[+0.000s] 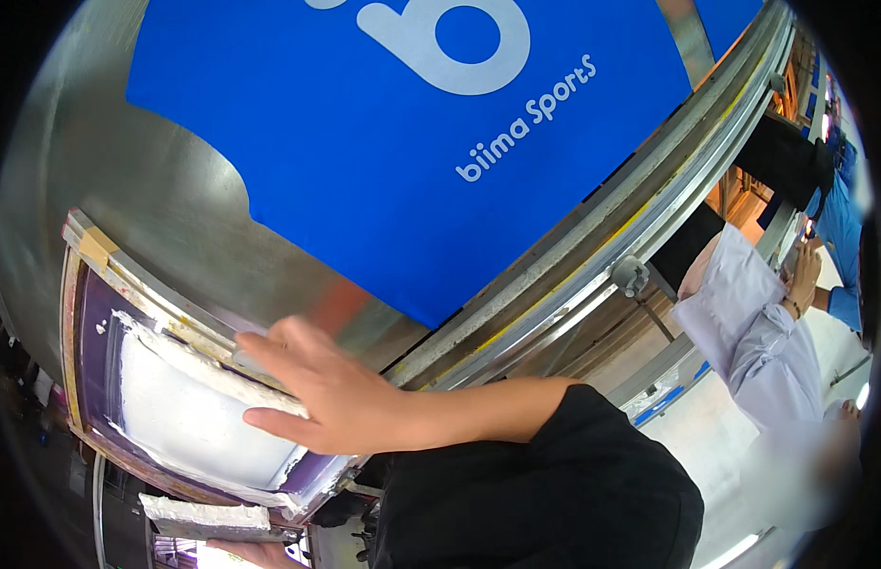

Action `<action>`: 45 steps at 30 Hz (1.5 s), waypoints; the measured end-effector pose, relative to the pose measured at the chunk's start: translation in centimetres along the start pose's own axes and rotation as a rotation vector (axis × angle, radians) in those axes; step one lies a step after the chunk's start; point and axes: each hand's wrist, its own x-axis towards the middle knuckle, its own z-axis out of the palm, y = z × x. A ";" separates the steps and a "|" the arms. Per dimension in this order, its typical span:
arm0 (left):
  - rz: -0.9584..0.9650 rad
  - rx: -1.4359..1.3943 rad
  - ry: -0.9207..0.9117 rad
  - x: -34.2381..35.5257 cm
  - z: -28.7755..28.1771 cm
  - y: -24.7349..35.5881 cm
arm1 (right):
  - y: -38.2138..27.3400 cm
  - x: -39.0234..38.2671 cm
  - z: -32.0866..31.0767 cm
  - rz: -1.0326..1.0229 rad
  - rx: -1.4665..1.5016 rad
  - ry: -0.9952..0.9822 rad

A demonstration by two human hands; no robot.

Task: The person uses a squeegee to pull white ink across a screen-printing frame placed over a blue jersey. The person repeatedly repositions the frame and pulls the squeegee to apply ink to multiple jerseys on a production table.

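A screen-printing frame (73, 351) lies tilted at the lower left, its purple mesh largely covered with white ink (189, 403). My right hand (331, 389) reaches across its right end, palm down. The fingers stretch over the frame's upper rail and the thumb stands apart over the inked mesh; I make out nothing held in them. At the bottom edge, a squeegee (208, 515) carries thick white ink along its blade. My left hand (250, 553) shows only in part just beneath it, holding it. Beyond the frame lies a blue fabric piece (364, 171) with white printing.
The fabric lies on a shiny metal table (165, 190). A long metal rail (592, 237) runs along its right side, with a clamp-like knob (629, 276) on it. At the right, a person in a pale garment (768, 332) and another in blue (843, 228) stand nearby.
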 end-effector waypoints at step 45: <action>-0.039 -0.264 -0.546 -2.5 -24.5 -6.4 | -10.1 -12.9 9.4 -0.548 -0.404 0.079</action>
